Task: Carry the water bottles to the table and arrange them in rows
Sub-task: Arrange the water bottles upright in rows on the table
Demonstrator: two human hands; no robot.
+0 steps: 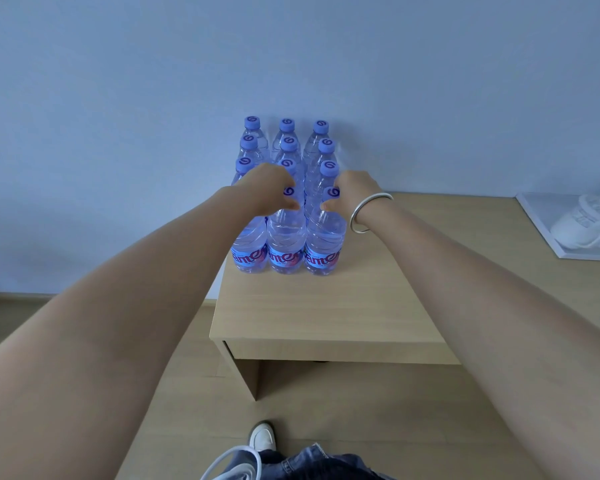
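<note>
Several clear water bottles with blue caps stand in rows of three at the left end of the light wooden table (326, 306), against the wall. My left hand (269, 190) grips the neck of the front-left bottle (250, 247), and its thumb touches the front-middle bottle (286, 244). My right hand (352, 192) curls around the neck of the front-right bottle (324, 244); a silver bangle (368, 211) sits on that wrist. All three front bottles stand upright on the table. The hands hide parts of the bottles behind.
A white tray (548, 230) with a pale sneaker (586, 223) on it lies at the table's right side. The wall rises directly behind the bottles. Wooden floor lies to the left and below, where my white shoe (262, 436) stands.
</note>
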